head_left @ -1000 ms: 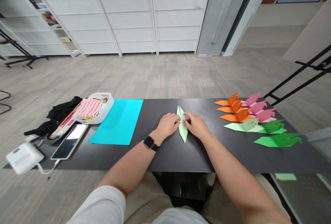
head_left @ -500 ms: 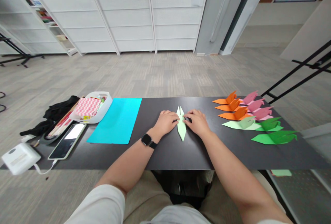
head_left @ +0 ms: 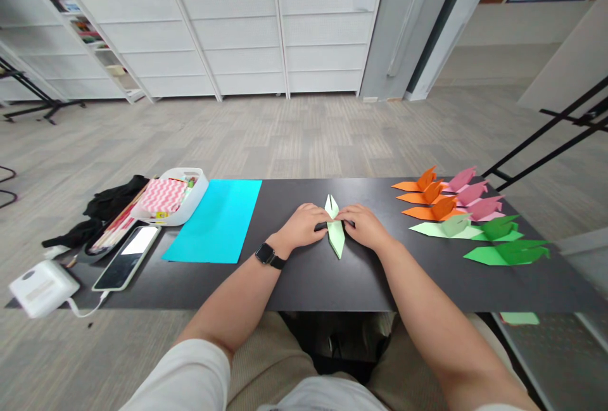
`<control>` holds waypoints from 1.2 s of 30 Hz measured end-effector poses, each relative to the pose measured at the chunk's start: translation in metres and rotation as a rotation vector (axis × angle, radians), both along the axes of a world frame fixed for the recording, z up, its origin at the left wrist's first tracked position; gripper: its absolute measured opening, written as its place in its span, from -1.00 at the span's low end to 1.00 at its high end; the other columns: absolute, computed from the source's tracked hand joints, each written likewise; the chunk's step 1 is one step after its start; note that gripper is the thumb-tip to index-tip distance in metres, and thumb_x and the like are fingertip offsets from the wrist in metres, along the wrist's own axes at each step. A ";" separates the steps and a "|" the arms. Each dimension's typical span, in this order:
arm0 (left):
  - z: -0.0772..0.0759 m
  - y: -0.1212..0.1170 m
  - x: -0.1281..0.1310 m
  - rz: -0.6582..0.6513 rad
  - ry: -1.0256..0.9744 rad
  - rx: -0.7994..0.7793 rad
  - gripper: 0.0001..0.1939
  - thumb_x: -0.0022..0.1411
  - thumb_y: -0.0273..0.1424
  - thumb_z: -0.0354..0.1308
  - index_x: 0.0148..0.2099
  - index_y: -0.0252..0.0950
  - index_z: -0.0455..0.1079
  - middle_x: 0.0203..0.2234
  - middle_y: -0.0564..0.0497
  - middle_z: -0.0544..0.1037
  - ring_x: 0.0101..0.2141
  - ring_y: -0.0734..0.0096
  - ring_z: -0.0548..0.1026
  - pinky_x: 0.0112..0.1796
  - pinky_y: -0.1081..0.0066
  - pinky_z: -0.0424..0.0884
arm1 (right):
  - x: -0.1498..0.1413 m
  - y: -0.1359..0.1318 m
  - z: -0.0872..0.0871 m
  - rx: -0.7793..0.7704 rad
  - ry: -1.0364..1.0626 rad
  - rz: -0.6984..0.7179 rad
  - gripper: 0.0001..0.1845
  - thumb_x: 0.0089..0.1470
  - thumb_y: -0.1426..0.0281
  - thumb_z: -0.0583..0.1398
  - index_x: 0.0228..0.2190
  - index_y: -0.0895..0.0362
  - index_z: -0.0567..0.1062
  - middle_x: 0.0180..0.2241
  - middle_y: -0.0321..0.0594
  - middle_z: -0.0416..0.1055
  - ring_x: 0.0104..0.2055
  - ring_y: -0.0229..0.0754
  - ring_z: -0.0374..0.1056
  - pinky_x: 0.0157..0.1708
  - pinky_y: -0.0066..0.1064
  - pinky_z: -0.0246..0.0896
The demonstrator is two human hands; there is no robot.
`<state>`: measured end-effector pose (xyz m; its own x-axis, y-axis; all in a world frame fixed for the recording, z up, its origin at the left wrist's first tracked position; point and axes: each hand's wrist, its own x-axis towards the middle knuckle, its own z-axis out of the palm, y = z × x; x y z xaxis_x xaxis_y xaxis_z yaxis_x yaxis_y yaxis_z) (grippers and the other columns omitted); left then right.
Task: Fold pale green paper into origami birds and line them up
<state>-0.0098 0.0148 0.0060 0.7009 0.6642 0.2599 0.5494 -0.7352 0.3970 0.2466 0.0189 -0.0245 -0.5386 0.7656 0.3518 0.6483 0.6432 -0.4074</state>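
Observation:
A pale green folded paper (head_left: 337, 239), long and pointed at both ends with a slit in its far tip, lies on the dark table. My left hand (head_left: 306, 226) holds its left edge near the middle, fingers bent and pressed to the paper. From the other side my right hand (head_left: 365, 227) grips the right edge at the same height, its fingertips almost meeting those of the left across the fold. The fingers hide part of the paper's middle. A black watch (head_left: 266, 253) sits on my left wrist.
Folded paper birds stand at the right: orange (head_left: 431, 210), pink (head_left: 484, 208) and green (head_left: 510, 252). Left of my hands lie blue paper sheets (head_left: 216, 221), a white box (head_left: 192, 201), a phone (head_left: 126, 258) and a white charger (head_left: 44, 287). The table's front edge (head_left: 332, 311) is close to me.
My fingertips have come closer together over the middle of the green paper, covering more of it. The paper's near tip has swung slightly right.

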 end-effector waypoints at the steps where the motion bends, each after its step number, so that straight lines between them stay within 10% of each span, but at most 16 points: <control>1: 0.000 0.000 -0.001 -0.001 -0.003 -0.001 -0.71 0.35 -0.35 0.24 0.09 -0.09 0.57 0.02 0.03 0.65 0.02 0.19 0.53 0.20 0.11 0.28 | 0.002 0.000 0.000 -0.007 -0.001 0.011 -0.55 0.13 0.64 0.18 -0.11 -0.07 0.67 -0.04 -0.25 0.61 0.02 -0.03 0.45 0.11 -0.07 0.30; 36: -0.005 0.003 0.007 0.102 -0.024 -0.022 -0.85 0.41 -0.34 0.17 -0.09 -0.14 0.57 -0.07 0.03 0.66 -0.05 0.25 0.54 0.13 0.17 0.33 | 0.008 0.000 0.011 -0.104 0.058 0.063 -0.71 0.18 0.47 0.23 -0.09 -0.02 0.62 -0.04 -0.22 0.62 0.03 -0.06 0.49 0.16 -0.11 0.27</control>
<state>-0.0029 0.0177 0.0008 0.6232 0.7373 0.2607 0.6107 -0.6670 0.4268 0.2548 0.0187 -0.0138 -0.5678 0.7651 0.3036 0.5817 0.6339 -0.5096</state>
